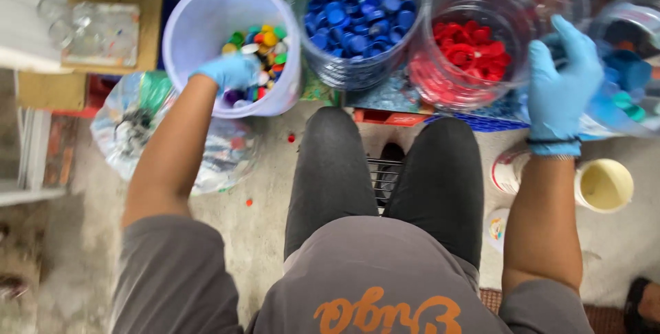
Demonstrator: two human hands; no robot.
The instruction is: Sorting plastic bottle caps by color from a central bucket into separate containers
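My left hand point(230, 71), in a blue glove, reaches into a pale lilac bucket point(199, 21) of mixed-colour bottle caps point(265, 45); its fingers are buried among the caps, so its grip is hidden. My right hand point(560, 80), also in a blue glove, hovers with fingers spread between a clear jar of red caps point(471, 49) and a clear container of blue and teal caps point(629, 76) at the right edge. A clear jar of blue caps point(357, 18) stands between the bucket and the red jar.
A clear plastic bag point(137, 128) of items lies on the floor at left, next to a cardboard box point(113, 21) with clear bottles. A cream cup point(605, 184) and a white cup point(507, 169) stand at right. Loose caps dot the concrete floor. My knees fill the centre.
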